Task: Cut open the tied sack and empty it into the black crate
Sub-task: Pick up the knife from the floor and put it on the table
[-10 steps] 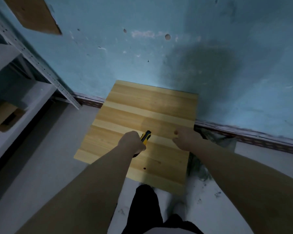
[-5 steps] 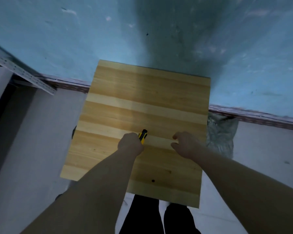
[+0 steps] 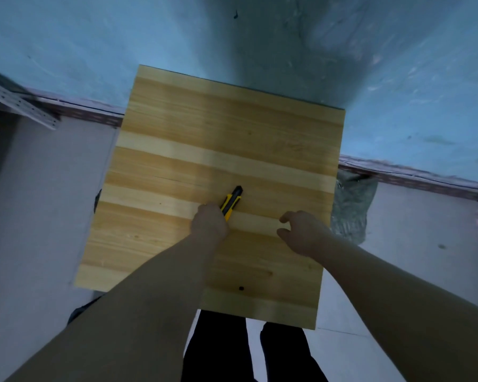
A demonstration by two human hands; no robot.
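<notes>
Left hand (image 3: 209,224) grips the knife (image 3: 231,201), right hand (image 3: 305,232) hovers loosely curled and empty, and the sack (image 3: 351,208) beside the table (image 3: 177,150), possibly thin plastic, looks soft, best gripped near its top.

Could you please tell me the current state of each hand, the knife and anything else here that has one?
left hand: grips the handle of the utility knife over the wooden table.
utility knife: held, black tip pointing toward the wall; whether the blade is out cannot be told.
right hand: fingers loosely curled, holding nothing.
greyish sack: on the floor right of the table, partly hidden; tied or cut cannot be told.
</notes>
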